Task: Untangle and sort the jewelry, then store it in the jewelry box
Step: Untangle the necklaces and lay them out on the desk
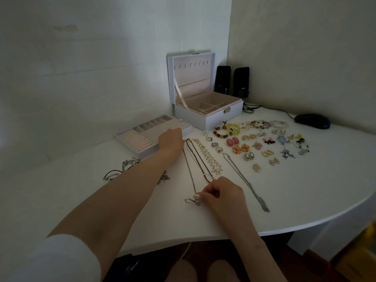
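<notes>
The step in hand looked like straightening one thin chain [190, 171] among the necklaces, part of the untangle-and-sort stage; nothing had yet gone into the jewelry box [213, 119], which stood open at the tabletop's [305, 190] back edge, near the wall corner. The chain ran from beside the lifted-out tray [120, 137] down toward the near edge, alongside a gold link necklace [209, 157].

The right hand [221, 192] pinched the chain's lower end, its grip closed tight on it between thumb and fingertips, just above a small pendant [192, 201] lying on the tabletop. The left hand [171, 137] reached to the chain's upper end by the tray's corner; its fingers curled under and out of sight, so I cannot tell whether that grip held the chain or only rested there.

Next, I judge, the chain needs laying straight and apart from its neighbours, with a gentle pull so it doesn't snag. A tangled heap [130, 163] toward the left edge awaited attention.
</notes>
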`<control>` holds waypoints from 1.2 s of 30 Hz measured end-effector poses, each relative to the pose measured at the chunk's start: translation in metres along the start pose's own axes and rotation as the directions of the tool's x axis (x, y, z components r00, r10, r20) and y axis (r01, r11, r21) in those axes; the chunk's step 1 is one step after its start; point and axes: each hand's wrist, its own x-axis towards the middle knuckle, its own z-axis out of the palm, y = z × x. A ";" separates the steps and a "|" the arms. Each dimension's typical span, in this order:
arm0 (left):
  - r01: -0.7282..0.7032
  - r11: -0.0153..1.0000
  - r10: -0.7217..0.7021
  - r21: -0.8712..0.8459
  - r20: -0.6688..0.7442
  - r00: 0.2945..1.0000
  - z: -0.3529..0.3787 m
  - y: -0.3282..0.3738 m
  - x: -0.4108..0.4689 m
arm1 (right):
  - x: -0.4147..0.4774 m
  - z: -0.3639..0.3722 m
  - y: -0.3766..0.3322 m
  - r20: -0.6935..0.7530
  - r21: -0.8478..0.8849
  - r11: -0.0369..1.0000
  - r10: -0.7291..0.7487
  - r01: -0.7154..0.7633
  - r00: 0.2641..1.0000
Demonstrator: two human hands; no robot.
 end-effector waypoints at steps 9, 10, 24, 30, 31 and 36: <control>-0.036 0.993 0.043 -0.110 0.062 0.997 -0.023 -0.019 -0.022 | 0.002 -0.003 0.001 -0.025 0.065 0.998 -0.004 0.005 1.000; -0.037 0.990 0.049 -0.138 0.083 0.995 -0.028 -0.025 -0.027 | 0.002 -0.003 0.000 -0.035 0.081 0.997 -0.001 0.003 0.999; -0.011 0.899 0.192 -0.439 0.370 0.909 -0.079 -0.104 -0.104 | -0.001 0.025 -0.043 -0.275 0.069 0.955 -0.259 0.288 0.926; -0.052 0.893 0.256 -0.448 0.408 0.876 -0.090 -0.129 -0.104 | 0.023 0.077 -0.064 0.056 -0.073 0.959 -0.272 0.275 0.961; -0.055 0.900 0.250 -0.432 0.409 0.878 -0.091 -0.134 -0.104 | 0.028 0.083 -0.065 0.099 -0.118 0.960 -0.244 0.255 0.965; 0.000 0.881 0.204 -0.473 0.380 0.902 -0.095 -0.149 -0.105 | 0.048 0.100 -0.069 0.183 -0.372 0.907 -0.135 0.196 0.974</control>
